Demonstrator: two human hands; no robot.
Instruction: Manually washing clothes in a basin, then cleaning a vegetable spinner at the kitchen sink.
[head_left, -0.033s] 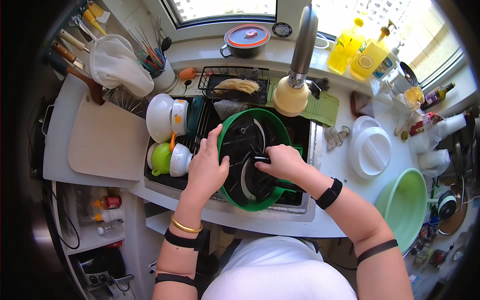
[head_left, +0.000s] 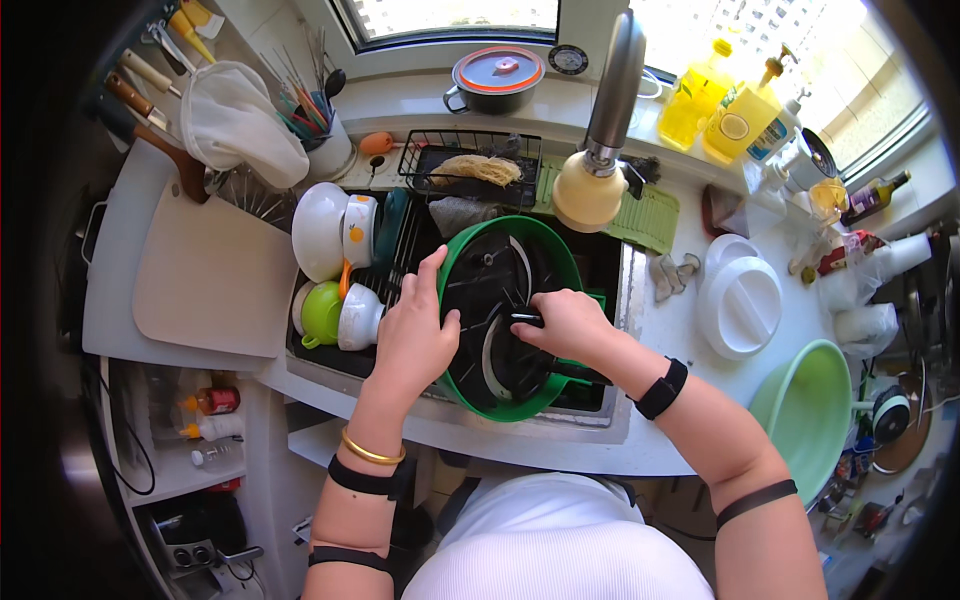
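Observation:
A round green basin [head_left: 563, 262] sits in the sink, holding dark parts with curved pale, shiny edges, perhaps pan lids; I cannot tell exactly. My left hand [head_left: 415, 335] grips the basin's left rim, thumb over the edge and fingers along the outside. Inside the basin, my right hand [head_left: 570, 325] is closed around a short black handle [head_left: 526, 319] with a bright glint. What the handle joins is partly hidden by the fingers. A dark bar [head_left: 575, 373] reaches over the basin's lower right side, below my right wrist.
The faucet [head_left: 610, 110] with a cream head [head_left: 588, 195] hangs behind the basin. White bowls [head_left: 318, 235] and a green cup [head_left: 321, 314] stand on the left rack. A wire basket [head_left: 470, 165] lies behind; white lids [head_left: 740, 305] and a pale green basin [head_left: 812, 415] are right.

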